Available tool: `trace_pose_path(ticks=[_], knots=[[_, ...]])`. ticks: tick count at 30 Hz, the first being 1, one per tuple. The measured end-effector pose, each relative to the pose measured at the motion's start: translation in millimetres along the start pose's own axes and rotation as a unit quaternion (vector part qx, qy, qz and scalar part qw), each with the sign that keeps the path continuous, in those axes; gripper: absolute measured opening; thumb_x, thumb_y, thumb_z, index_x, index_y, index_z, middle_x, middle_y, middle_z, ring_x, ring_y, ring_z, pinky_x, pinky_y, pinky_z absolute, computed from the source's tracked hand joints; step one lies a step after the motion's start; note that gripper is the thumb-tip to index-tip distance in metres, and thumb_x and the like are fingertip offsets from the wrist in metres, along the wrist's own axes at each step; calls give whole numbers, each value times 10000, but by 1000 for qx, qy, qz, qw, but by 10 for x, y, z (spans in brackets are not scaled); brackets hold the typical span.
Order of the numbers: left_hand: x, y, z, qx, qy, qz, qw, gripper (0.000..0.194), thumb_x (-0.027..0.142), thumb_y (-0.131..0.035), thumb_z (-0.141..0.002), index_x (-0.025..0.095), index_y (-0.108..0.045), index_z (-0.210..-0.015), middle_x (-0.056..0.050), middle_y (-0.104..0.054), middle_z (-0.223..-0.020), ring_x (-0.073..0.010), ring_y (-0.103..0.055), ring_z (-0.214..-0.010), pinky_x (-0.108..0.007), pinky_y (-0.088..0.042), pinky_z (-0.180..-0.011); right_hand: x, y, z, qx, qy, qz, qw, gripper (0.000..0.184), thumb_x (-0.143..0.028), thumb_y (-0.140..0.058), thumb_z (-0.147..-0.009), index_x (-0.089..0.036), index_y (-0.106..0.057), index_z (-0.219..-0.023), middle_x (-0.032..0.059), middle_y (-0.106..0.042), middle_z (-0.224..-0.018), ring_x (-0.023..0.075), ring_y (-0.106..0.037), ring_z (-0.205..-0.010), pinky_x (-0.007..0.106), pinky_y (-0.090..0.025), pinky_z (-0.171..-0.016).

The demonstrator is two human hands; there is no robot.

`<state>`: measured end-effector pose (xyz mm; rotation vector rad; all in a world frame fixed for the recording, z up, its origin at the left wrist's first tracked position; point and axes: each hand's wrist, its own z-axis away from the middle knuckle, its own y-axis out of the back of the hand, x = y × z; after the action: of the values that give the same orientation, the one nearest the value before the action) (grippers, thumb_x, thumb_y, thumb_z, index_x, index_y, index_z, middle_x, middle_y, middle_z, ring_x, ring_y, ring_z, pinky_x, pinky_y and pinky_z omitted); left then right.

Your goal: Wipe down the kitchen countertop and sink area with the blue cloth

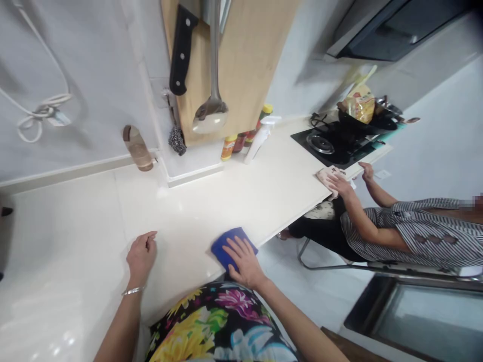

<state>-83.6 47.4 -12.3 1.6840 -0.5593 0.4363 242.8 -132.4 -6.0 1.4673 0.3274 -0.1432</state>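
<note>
A folded blue cloth (pixel 231 247) lies at the front edge of the white countertop (pixel 181 211). Flat on top of it rests my right hand (pixel 243 264), fingers spread and pressing down on the fabric. My left hand (pixel 142 256), with a silver bracelet at the wrist, rests on the counter to the left of the cloth. Its fingers are loosely curled in, and nothing shows in them.
A seated person (pixel 377 226) at the right has a hand on a pale cloth (pixel 330 180) by the black cooktop (pixel 328 143). A spray bottle (pixel 260 141) and brown bottle (pixel 139 151) stand along the wall. A ladle (pixel 214 75) and knife (pixel 183 50) hang before a cutting board (pixel 256 50).
</note>
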Motion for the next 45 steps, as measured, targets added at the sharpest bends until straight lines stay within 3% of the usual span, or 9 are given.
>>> trace_pose_path(ticks=[6, 13, 23, 29, 35, 45], knots=[[23, 1, -12, -11, 15, -2, 1000, 344, 266, -413, -941, 205, -723, -1075, -59, -732, -1080, -216, -633, -1030, -351, -477, -932, 703, -14, 217, 49, -32, 49, 997, 627, -342, -429, -902, -263, -396, -1522, 11, -299, -1643, 272, -157, -1539, 539, -121, -1259], [43, 24, -40, -27, 36, -16, 999, 354, 276, -403, -933, 214, -723, -1070, -58, -728, -1113, -226, -633, -1043, -363, -489, -924, 1584, 80, 212, 91, -108, 88, 986, 585, -303, -334, -934, -253, -415, -1511, 19, -347, -1622, 237, -203, -1528, 514, -166, -1252], [-45, 0, -65, -16, 15, -23, 999, 354, 332, -404, -924, 241, -716, -1066, -39, -727, -1084, -217, -645, -1011, -349, -511, -897, 2389, 269, 75, 100, -191, 124, 968, 596, -306, -326, -914, -280, -433, -1499, 5, -387, -1601, 226, -264, -1505, 466, -235, -1231], [-139, -21, -90, -21, 1, -23, 1000, 416, 391, -345, -932, 243, -708, -1068, -45, -727, -1083, -219, -655, -1008, -359, -508, -943, 2515, 308, -292, 125, -281, 128, 943, 607, -336, -305, -906, -257, -427, -1495, 11, -385, -1600, 232, -289, -1487, 453, -275, -1206], [-184, -34, -96, -39, 1, -38, 999, 412, 426, -364, -916, 273, -705, -1090, -32, -724, -1111, -221, -673, -976, -353, -540, -895, 2472, 385, -916, 128, -350, 113, 921, 616, -372, -257, -930, -246, -380, -1519, 27, -331, -1626, 253, -243, -1502, 489, -222, -1212], [-277, -63, -97, -33, 32, -37, 998, 391, 464, -394, -877, 297, -712, -1029, -26, -738, -1110, -234, -694, -997, -386, -541, -980, 2430, 547, -2164, 122, -345, 115, 924, 625, -380, -296, -929, -236, -362, -1534, 51, -297, -1643, 280, -227, -1492, 509, -204, -1198]])
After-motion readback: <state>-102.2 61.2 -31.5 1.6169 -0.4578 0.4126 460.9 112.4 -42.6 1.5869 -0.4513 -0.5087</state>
